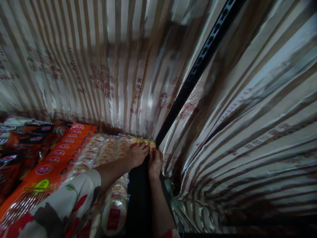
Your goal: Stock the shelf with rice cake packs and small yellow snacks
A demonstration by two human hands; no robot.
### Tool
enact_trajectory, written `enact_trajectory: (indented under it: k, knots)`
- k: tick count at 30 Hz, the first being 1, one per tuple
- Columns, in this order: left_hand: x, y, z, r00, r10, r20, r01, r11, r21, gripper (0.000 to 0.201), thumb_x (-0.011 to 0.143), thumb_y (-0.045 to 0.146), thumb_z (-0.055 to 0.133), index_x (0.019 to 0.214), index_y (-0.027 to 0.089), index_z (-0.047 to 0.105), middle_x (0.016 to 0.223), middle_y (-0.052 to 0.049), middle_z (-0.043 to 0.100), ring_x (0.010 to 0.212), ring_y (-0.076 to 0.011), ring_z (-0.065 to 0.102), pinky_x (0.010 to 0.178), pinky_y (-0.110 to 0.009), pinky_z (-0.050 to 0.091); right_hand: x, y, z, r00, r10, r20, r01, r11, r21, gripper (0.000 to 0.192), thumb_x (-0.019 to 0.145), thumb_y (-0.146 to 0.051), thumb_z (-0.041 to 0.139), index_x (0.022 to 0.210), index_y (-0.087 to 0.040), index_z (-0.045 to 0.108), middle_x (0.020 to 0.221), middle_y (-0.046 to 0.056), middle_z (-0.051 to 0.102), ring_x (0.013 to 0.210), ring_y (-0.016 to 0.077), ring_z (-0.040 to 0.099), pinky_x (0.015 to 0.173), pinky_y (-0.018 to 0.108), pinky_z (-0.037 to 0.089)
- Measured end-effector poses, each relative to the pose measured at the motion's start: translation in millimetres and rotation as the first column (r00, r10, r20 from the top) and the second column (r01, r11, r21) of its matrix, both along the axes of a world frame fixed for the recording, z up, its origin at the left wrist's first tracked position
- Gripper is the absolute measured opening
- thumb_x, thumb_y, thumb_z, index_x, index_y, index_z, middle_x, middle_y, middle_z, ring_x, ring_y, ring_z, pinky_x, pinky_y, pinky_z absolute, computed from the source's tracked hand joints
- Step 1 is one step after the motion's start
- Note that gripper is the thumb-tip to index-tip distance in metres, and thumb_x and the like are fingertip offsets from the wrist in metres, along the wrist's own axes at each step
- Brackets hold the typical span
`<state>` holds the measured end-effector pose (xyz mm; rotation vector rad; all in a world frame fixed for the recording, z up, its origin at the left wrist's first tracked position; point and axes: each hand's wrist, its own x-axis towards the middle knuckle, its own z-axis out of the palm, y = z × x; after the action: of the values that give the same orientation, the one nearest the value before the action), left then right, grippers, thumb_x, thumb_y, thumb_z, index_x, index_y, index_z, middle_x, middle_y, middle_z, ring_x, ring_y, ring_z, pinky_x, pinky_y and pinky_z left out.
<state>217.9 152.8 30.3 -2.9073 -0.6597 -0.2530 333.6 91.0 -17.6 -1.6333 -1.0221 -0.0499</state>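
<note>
Snack packets (106, 152) crowd the shelf's left side; the black post (195, 72) and striped curtain (247, 132) close the back corner, leaving only a dark gap (138, 198) alongside.

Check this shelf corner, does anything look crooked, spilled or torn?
Nothing spilled or torn shows. Both hands, left hand and right hand, meet at the last snack packs beside the black post. The striped curtain is only wrinkled.

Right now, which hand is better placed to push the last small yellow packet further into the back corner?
Probably the right hand: it touches the yellow packet beside the black upright. The left hand rests on neighbouring packets.
</note>
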Motion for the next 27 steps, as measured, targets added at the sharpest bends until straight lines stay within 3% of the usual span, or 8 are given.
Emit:
enact_trajectory:
  k: [3, 8, 15, 21, 27]
  knots:
    - [1, 0, -0.5, 1.000, 0.003, -0.013, -0.003, 1.000, 0.005, 0.036, 0.092, 0.017, 0.040, 0.124, 0.019, 0.057, 0.139, -0.005, 0.050, 0.133, -0.0257, 0.035, 0.103, -0.045, 0.034, 2, 4, 2.1, 1.000, 0.017, -0.011, -0.017, 1.000, 0.014, 0.024, 0.077, -0.041, 0.049, 0.093, -0.026, 0.061, 0.099, 0.011, 0.062, 0.091, 0.0240, 0.060, 0.080, 0.039, 0.047]
    - [1, 1, -2.1, 1.000, -0.008, -0.007, 0.008, 1.000, 0.014, 0.036, 0.093, 0.018, 0.036, 0.122, 0.017, 0.058, 0.135, -0.006, 0.053, 0.131, -0.0271, 0.037, 0.100, -0.046, 0.036, 1, 5, 8.1, 1.000, 0.004, 0.007, -0.004, 0.997, -0.071, 0.034, 0.076, -0.042, 0.045, 0.098, -0.022, 0.062, 0.103, 0.012, 0.065, 0.093, 0.0250, 0.061, 0.078, 0.041, 0.045]
    - [-2, 0, -1.1, 1.000, -0.018, 0.011, 0.018, 0.999, 0.041, 0.035, 0.092, 0.018, 0.038, 0.120, 0.019, 0.059, 0.133, -0.006, 0.054, 0.129, -0.0263, 0.037, 0.099, -0.044, 0.036, 4, 7, 0.5, 0.999, 0.032, 0.015, -0.031, 0.999, -0.039, 0.033, 0.077, -0.041, 0.045, 0.102, -0.030, 0.064, 0.106, 0.011, 0.066, 0.096, 0.0244, 0.063, 0.079, 0.039, 0.046]
    - [-1, -1, 0.9, 1.000, 0.002, -0.002, -0.002, 0.999, 0.032, 0.035, 0.092, 0.018, 0.037, 0.121, 0.019, 0.058, 0.136, -0.005, 0.052, 0.130, -0.0264, 0.036, 0.100, -0.043, 0.035, 1, 11, -2.9, 0.992, -0.020, 0.123, 0.024, 0.999, -0.034, 0.037, 0.084, -0.037, 0.039, 0.104, -0.017, 0.063, 0.114, 0.016, 0.059, 0.108, 0.0255, 0.055, 0.089, 0.042, 0.045]
    - [-5, -5, 12.7, 0.999, 0.011, -0.050, -0.012, 1.000, -0.014, 0.037, 0.094, 0.017, 0.034, 0.124, 0.015, 0.055, 0.140, -0.006, 0.047, 0.132, -0.0268, 0.035, 0.104, -0.044, 0.033, -5, 7, -3.9, 0.974, -0.043, 0.221, 0.070, 0.991, -0.117, 0.038, 0.091, -0.031, 0.032, 0.112, -0.017, 0.060, 0.115, 0.015, 0.055, 0.103, 0.0237, 0.055, 0.084, 0.041, 0.048]
